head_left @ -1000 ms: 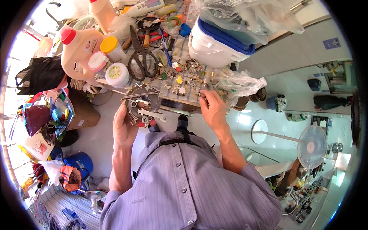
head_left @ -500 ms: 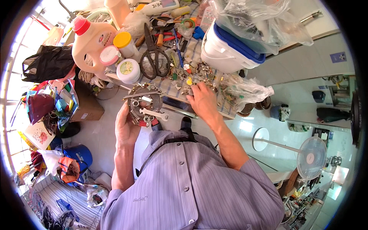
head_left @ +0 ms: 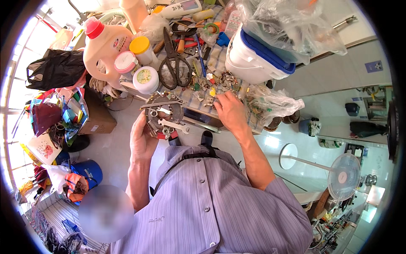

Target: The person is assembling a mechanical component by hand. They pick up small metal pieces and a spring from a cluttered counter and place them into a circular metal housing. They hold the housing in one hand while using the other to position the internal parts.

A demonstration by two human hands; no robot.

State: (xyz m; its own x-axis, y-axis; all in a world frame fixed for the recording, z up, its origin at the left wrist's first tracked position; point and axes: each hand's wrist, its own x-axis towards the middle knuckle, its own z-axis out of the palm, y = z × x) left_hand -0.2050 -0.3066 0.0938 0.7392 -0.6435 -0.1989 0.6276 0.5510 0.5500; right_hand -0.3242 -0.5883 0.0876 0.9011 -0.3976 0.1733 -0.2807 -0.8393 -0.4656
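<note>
My left hand [head_left: 143, 137] grips a round dark metal dish [head_left: 176, 111] by its near left side, in front of the table's edge. Across the dish lie a long wrench [head_left: 163, 103] and a shorter open-ended wrench [head_left: 174, 125], with nuts and a spring among them. My right hand [head_left: 232, 111] rests at the near edge of a pile of small metal parts [head_left: 228, 81] on the table. Its fingers are bent down and close together; whatever is under their tips is hidden. A small yellow piece [head_left: 212, 92] lies just left of those fingers.
Large black scissors [head_left: 172, 63], a white tub [head_left: 145, 80] and a pink jug [head_left: 105, 48] stand or lie at the left of the table. A white bucket with a blue rim [head_left: 253, 57] and a clear plastic bag [head_left: 275, 101] are at the right. A fan [head_left: 344, 176] stands farther right.
The view has shifted slightly, so most things appear a little farther right. My right hand has moved slightly right along the pile's edge. My left hand still holds the dish.
</note>
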